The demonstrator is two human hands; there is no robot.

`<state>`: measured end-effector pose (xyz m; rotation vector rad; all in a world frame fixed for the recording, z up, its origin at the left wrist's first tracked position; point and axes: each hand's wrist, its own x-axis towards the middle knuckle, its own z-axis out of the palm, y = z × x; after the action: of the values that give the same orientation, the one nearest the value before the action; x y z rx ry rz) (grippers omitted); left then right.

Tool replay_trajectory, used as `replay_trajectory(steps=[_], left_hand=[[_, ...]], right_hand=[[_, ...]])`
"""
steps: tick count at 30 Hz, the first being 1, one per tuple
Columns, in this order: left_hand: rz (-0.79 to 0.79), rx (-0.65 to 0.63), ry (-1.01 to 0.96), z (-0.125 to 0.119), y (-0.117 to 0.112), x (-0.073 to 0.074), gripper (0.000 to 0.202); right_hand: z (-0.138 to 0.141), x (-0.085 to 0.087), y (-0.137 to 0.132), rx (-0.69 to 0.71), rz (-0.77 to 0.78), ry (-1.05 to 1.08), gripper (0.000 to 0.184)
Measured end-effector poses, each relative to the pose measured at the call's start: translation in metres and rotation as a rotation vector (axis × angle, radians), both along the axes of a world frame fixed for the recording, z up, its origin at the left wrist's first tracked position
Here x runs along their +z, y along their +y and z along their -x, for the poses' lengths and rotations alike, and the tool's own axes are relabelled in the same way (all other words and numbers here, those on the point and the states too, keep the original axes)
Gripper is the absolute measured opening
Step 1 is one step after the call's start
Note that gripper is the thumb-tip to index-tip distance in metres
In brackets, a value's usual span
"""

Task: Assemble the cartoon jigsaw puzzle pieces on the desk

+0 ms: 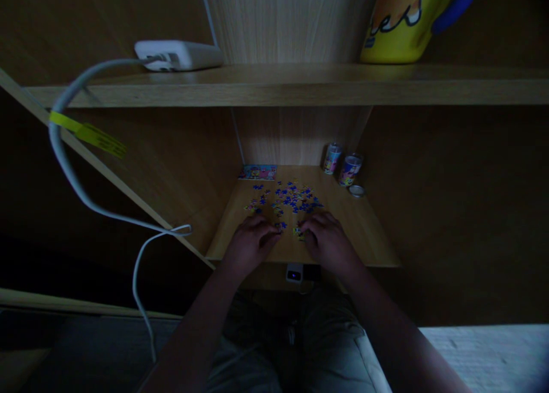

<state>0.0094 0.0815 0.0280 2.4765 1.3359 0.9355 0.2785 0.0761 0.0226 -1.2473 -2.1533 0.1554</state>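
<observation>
Puzzle pieces (295, 198) lie loose on the wooden lower shelf (364, 227), mostly ahead of both hands; the forearms extend forward and converge. Left hand (251, 239) is palm down, fingers curled, thumb and forefinger nearly together beside a blue piece (283, 225); right hand (329, 239) mirrors it at a yellowish piece (297, 231); whether either grips a piece cannot be told.
</observation>
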Motion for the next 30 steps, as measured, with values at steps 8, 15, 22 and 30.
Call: replay_trajectory(steps=[8,15,22,30], left_hand=[[-0.057,0.017,0.041,-0.0022,-0.0037,0.0009,0.01],[-0.056,-0.062,0.062,-0.0009,-0.0059,0.0066,0.019],[-0.046,-0.089,0.109,-0.0017,-0.0072,0.0063,0.024],[-0.043,-0.093,0.125,-0.0004,-0.0073,0.0059,0.025]], right_hand=[[0.0,-0.0001,-0.0001,-0.001,-0.005,-0.008,0.023],[0.0001,-0.0001,0.0003,0.004,-0.001,-0.003,0.023],[-0.0003,0.0001,-0.0002,0.01,0.002,0.004,0.024],[0.0009,0.001,-0.0004,0.002,0.001,0.007,0.023]])
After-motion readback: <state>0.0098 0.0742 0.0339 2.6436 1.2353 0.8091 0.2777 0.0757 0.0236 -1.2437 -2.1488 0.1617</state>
